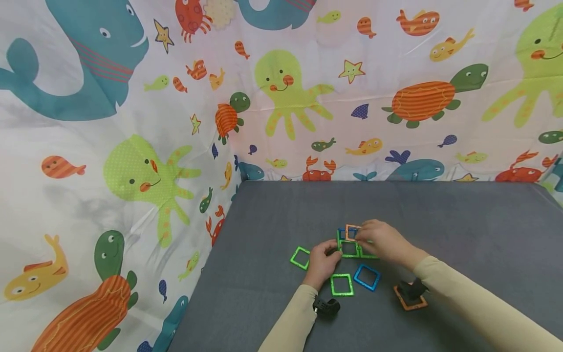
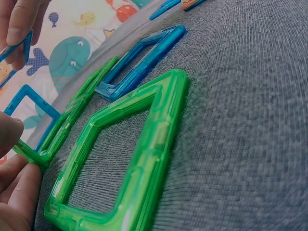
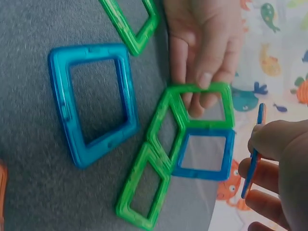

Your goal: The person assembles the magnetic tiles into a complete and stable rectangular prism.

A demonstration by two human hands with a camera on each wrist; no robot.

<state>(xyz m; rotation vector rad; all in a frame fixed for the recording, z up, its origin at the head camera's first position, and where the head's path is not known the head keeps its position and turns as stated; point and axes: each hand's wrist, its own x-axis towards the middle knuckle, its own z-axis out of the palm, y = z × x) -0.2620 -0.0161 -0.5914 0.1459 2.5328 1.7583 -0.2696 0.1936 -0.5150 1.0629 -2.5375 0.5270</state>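
Note:
My left hand [image 1: 322, 265] pinches an upright green square magnetic tile [image 3: 229, 106], thumb on one side and fingers on the other. This tile stands at the left end of a small build. Beside it rises an upright blue square tile [image 3: 230, 155], and two green square tiles [image 3: 124, 191] lie flat at the base. Just above the build, my right hand [image 1: 387, 242] holds a square tile [image 1: 347, 232] between thumb and fingers. It looks orange in the head view, while blue shows along its edge [image 3: 253, 161] in the right wrist view.
Loose on the grey table [image 1: 264, 293] lie a green tile [image 1: 293, 254] left of my left hand, another green tile [image 1: 342, 294] and a blue tile [image 1: 364, 285] nearer me, and an orange tile [image 1: 414, 308] beneath my right wrist. A printed sea-animal curtain [image 1: 308, 146] borders the back and left.

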